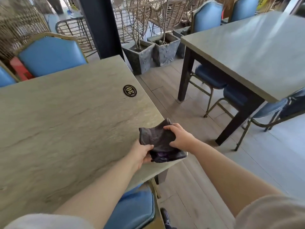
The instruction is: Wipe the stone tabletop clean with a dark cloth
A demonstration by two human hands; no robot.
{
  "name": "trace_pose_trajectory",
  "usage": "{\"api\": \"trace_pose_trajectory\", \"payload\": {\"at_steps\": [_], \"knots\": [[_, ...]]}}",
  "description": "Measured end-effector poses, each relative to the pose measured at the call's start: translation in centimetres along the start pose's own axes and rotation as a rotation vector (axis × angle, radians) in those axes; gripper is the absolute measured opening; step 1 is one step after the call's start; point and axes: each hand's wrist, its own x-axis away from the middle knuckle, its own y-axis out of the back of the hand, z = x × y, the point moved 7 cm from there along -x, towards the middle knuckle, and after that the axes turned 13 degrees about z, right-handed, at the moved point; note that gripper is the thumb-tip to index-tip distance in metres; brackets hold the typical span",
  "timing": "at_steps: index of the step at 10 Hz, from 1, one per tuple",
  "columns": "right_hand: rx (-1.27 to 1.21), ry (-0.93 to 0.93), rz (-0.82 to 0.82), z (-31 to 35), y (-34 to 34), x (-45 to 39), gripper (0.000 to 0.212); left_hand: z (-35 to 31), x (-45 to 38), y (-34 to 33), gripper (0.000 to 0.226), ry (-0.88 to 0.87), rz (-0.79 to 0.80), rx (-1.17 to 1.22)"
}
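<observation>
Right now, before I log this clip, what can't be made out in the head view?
- Underside of the dark cloth, and whether it touches the stone tabletop: hidden by its own folds.
- Left hand fingers: tucked under the cloth.
- Right hand palm: faces down onto the cloth.
- Small lettering around the 30 on the number plaque: too small.
- Tabletop's left side: cut by the frame edge.
- Dirt or wetness on the stone: not discernible.

Cloth (158, 141) lies on tabletop's (66, 121) near-right corner, between both hands.
</observation>
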Motion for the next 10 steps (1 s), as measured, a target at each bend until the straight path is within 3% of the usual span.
{"api": "trace_pose_trajectory", "payload": {"at_steps": [2, 4, 5, 6, 7, 9, 10], "knots": [[0.084, 0.081, 0.058, -0.1, -1.4, -2.9, 0.073, 0.9, -1.0, 1.6, 0.037, -0.039, -0.216, -0.107], [0.254, 0.037, -0.060, -1.2, -1.2, -3.5, 0.060, 0.4, -1.0, 2.1, 0.049, -0.024, -0.436, -0.455], [0.281, 0.021, -0.053, -1.7, -1.2, -2.8, 0.059, 0.3, -0.8, 2.1, 0.059, 0.018, -0.493, -0.546], [0.372, 0.046, -0.041, -1.7, -0.8, -2.1, 0.059, 0.8, -0.4, 2.4, 0.084, 0.081, -0.506, -0.450], [0.331, 0.100, -0.010, -1.7, 0.0, -1.0, 0.048, 0.6, 0.9, 2.3, 0.077, 0.110, -0.535, -0.403], [0.250, 0.208, -0.040, -1.1, 2.1, 2.4, 0.027, -1.3, 5.6, -0.7, 0.043, 0.089, -0.600, -0.668], [0.233, 0.241, -0.096, -0.7, 3.0, 4.2, 0.024, -2.7, 8.0, -3.4, 0.031, -0.075, -0.602, -0.763]]}}
